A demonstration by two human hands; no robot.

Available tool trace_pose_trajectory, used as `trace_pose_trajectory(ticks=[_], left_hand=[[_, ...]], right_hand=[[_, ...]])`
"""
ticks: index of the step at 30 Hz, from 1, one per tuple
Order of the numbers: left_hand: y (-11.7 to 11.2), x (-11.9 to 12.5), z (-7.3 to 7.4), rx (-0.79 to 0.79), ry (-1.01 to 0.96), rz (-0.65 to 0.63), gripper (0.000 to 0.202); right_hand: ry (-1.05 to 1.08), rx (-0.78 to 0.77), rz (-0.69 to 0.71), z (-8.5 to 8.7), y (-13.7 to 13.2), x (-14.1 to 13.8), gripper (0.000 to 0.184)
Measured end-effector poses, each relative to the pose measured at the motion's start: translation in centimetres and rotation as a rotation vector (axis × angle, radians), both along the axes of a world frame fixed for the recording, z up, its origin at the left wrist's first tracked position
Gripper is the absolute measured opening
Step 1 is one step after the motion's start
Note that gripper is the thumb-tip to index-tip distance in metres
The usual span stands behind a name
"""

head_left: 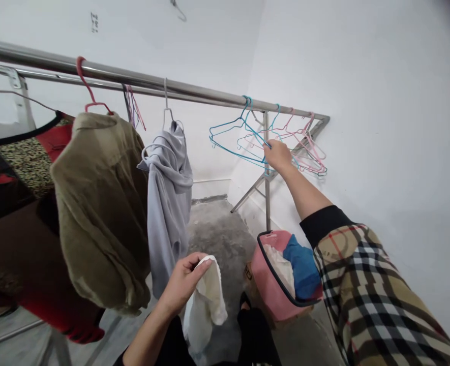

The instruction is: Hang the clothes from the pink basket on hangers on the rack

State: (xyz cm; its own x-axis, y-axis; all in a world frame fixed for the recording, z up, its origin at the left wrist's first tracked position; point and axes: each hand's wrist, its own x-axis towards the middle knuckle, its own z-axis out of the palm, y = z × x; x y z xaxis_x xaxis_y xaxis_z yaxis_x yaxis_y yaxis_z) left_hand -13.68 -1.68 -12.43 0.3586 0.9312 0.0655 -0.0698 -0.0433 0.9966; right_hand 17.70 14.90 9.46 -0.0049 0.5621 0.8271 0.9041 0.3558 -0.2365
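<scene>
Low in front of me, my left hand [181,284] pinches a small white cloth garment [204,315] by its upper edge, and the rest of it dangles. What kind of garment it is cannot be made out. Farther out, my right hand [279,155] is closed around the right end of a blue clothes hanger [225,147]. That hanger's hook is still over the metal rail [209,95]. Just left of my left hand, a light grey garment [169,188] hangs bunched on its hanger.
A brown shirt [98,203] and a red-and-black patterned garment [19,173] hang at the left. Several pink hangers [312,147] are at the rail's right end. On the floor, a pink basket [266,284] holds a blue cloth [301,267] and a whitish cloth [280,267]. White walls [381,101] meet behind.
</scene>
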Motion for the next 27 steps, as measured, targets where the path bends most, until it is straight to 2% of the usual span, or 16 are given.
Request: trace_pose_trajectory(ticks=[3,6,8,10,13,17,20,21,23,25,27], left_hand=[[0.1,-0.3,0.0,0.006,0.006,0.0,0.036],[0.1,-0.2,0.0,0.016,0.001,0.023,0.036],[0.1,-0.1,-0.1,-0.005,-0.012,0.041,0.036],[0.2,0.1,-0.3,-0.033,-0.029,0.061,0.037],[0.4,0.3,-0.7,-0.086,-0.081,0.118,0.039],[0.9,0.5,-1.0,-0.184,-0.17,0.195,0.043],[1.4,0.8,-1.0,-0.226,-0.207,0.222,0.043],[1.6,0.9,-1.1,-0.242,-0.22,0.23,0.044],[1.9,1.2,-1.3,-0.281,-0.252,0.247,0.045],[2.3,1.6,-1.6,-0.315,-0.283,0.272,0.045],[2.6,1.9,-1.9,-0.34,-0.309,0.289,0.046]], right_hand=[[0.0,0.033,0.023,0.5,0.5,-1.4,0.03],[0.017,0.074,0.042,0.5,-0.1,-2.8,0.038],[0.06,0.105,0.066,-0.2,-1.5,-3.6,0.043],[0.114,0.129,0.097,-1.8,-3.8,-4.2,0.044],[0.208,0.124,0.128,-6.5,-8.7,-4.9,0.042],[0.552,0.045,0.092,-16.3,-16.0,-5.7,0.036],[0.727,-0.166,0.119,-22.7,-20.1,-6.1,0.03],[0.781,-0.26,0.153,-24.0,-21.1,-6.2,0.03],[0.892,-0.441,0.24,-25.6,-22.5,-6.3,0.032],[0.97,-0.558,0.323,-26.2,-23.5,-6.1,0.031],[0.988,-0.564,0.369,-26.3,-24.4,-5.4,0.031]])
